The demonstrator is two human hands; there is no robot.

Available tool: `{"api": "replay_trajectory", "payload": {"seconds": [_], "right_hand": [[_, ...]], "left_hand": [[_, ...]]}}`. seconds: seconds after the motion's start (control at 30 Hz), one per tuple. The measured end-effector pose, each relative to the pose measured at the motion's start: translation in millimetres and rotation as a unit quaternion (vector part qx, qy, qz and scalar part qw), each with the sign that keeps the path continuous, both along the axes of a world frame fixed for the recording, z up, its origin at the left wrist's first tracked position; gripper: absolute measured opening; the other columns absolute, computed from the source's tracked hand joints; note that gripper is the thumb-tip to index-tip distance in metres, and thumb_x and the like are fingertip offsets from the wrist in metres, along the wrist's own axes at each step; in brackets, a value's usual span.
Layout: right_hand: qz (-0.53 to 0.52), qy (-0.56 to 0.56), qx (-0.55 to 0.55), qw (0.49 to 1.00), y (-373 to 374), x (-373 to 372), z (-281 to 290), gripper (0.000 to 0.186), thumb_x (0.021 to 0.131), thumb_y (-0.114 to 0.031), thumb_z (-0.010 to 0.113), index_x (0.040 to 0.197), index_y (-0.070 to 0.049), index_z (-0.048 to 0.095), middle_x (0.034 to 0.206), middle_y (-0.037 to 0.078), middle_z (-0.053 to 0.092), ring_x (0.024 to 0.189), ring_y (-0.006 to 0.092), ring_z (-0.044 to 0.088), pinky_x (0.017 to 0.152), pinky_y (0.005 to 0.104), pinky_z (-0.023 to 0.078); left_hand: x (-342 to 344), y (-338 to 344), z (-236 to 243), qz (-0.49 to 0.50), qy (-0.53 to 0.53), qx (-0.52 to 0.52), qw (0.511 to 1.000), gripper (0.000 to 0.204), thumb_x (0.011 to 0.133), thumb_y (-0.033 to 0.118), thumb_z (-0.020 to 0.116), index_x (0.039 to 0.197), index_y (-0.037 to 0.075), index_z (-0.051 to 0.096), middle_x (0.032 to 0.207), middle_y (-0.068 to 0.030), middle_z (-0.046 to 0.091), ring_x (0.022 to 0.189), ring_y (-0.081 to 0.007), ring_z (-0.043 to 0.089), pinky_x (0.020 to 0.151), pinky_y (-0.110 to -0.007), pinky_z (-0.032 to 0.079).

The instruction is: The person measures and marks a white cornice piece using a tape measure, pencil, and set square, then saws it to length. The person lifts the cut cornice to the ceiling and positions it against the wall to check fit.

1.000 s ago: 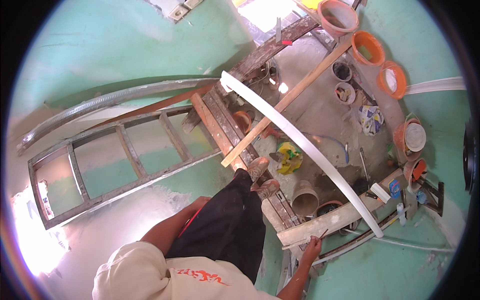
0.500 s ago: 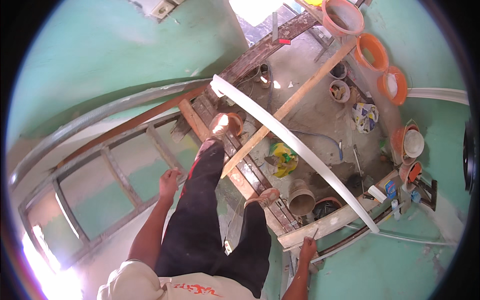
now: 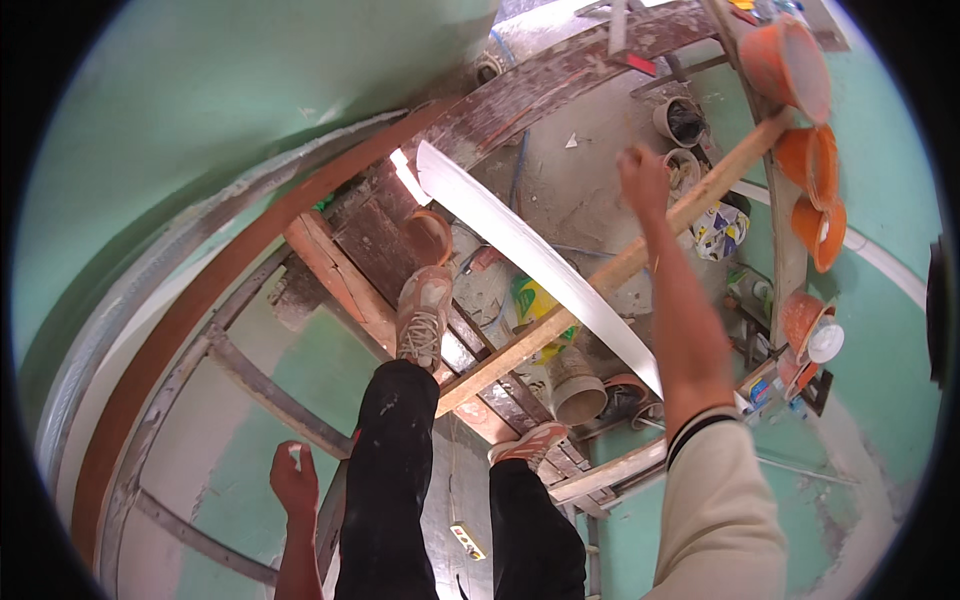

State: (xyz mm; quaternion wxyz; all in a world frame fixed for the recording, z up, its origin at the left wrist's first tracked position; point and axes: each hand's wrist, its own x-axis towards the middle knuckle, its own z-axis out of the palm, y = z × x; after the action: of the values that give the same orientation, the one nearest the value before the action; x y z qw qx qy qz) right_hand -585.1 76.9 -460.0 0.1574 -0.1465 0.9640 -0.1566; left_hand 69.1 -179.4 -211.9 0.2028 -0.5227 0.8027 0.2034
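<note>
My right hand [image 3: 643,185], blurred, reaches out over a wooden batten [image 3: 610,270]; its fingers look curled, and what they hold is hidden. Down on the left, my left hand [image 3: 294,480] is raised beside my knee with thumb and finger pinched. A small pale spot shows between them, too small to name. A long white moulding strip [image 3: 520,250] slants across the batten, its near end passing behind my right forearm. My shoes [image 3: 425,310] stand on a scaffold of wooden planks [image 3: 365,270].
Orange buckets [image 3: 808,165] line the right side. Below the scaffold, the floor [image 3: 570,180] holds pails and a yellow-green bag [image 3: 530,300]. A wooden ladder-like frame [image 3: 270,400] leans at the left. A power strip [image 3: 467,540] hangs below the planks. A level-like tool [image 3: 620,40] lies on the far beam.
My right hand has swung up and forward from the near right, where it held a thin dark tool. My left hand has dropped nearer to me. The view has shifted closer to the planks.
</note>
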Motion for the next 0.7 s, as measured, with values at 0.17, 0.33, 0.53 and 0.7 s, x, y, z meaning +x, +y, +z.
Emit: {"api": "replay_trajectory", "payload": {"seconds": [0.17,0.33,0.53,0.7], "right_hand": [[0.123,0.085,0.145,0.978,-109.5,-105.7,-69.5,0.04,0.092,-0.031,0.073,0.125,-0.009,0.066,0.119,0.023,0.07,0.112,0.042,0.067,0.094,0.052,0.054],[0.165,0.115,0.203,0.958,-116.8,-194.7,-119.3,0.041,0.088,-0.022,0.077,0.121,-0.004,0.061,0.12,0.024,0.068,0.118,0.0451,0.062,0.096,0.0551,0.051],[0.248,0.074,0.309,0.915,-99.3,-243.0,-134.6,0.037,0.097,-0.007,0.044,0.133,-0.007,0.052,0.141,0.025,0.055,0.125,0.0459,0.059,0.099,0.055,0.05],[0.198,0.065,0.267,0.941,-132.2,-190.7,-122.1,0.031,0.103,-0.023,0.038,0.123,-0.008,0.056,0.134,0.024,0.061,0.123,0.0452,0.06,0.098,0.0542,0.049]], "left_hand": [[50.5,12.8,-33.4,0.061,-0.048,0.022,0.997,0.015,0.096,0.021,0.07,0.096,0.006,0.067,0.077,-0.0104,0.064,0.062,-0.0266,0.056,0.061,-0.039,0.048],[86.9,20.1,-76.4,0.153,-0.036,0.086,0.984,0.014,0.094,0.02,0.072,0.092,0.006,0.068,0.076,-0.0104,0.063,0.059,-0.0248,0.056,0.059,-0.038,0.048],[93.7,11.7,-108.1,0.142,0.0,0.125,0.982,0.015,0.093,0.019,0.072,0.089,0.006,0.068,0.076,-0.0105,0.064,0.058,-0.0233,0.057,0.057,-0.037,0.047],[88.8,12.2,-91.8,0.19,-0.023,0.105,0.976,0.017,0.093,0.022,0.072,0.089,0.006,0.069,0.079,-0.0106,0.066,0.059,-0.0212,0.06,0.056,-0.037,0.048]]}}
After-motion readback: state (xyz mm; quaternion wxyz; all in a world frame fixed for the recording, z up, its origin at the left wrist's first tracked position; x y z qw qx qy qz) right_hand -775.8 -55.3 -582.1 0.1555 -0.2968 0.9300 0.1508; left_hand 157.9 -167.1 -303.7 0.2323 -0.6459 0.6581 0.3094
